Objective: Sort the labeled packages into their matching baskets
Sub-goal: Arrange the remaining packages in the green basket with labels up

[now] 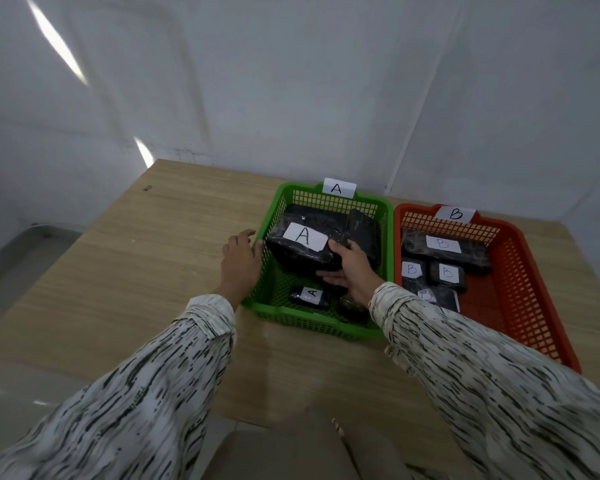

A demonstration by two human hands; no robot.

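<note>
— What did we have in the green basket?

— Our right hand gripped the near edge of a large black package labelled A, tilted over the basket's middle. A small A package lay at the near wall.

— And our left hand?

— Open, fingers spread, against the basket's left rim on the wooden table.

— The red basket?

— Just right of the green one, holding four B packages.
</note>
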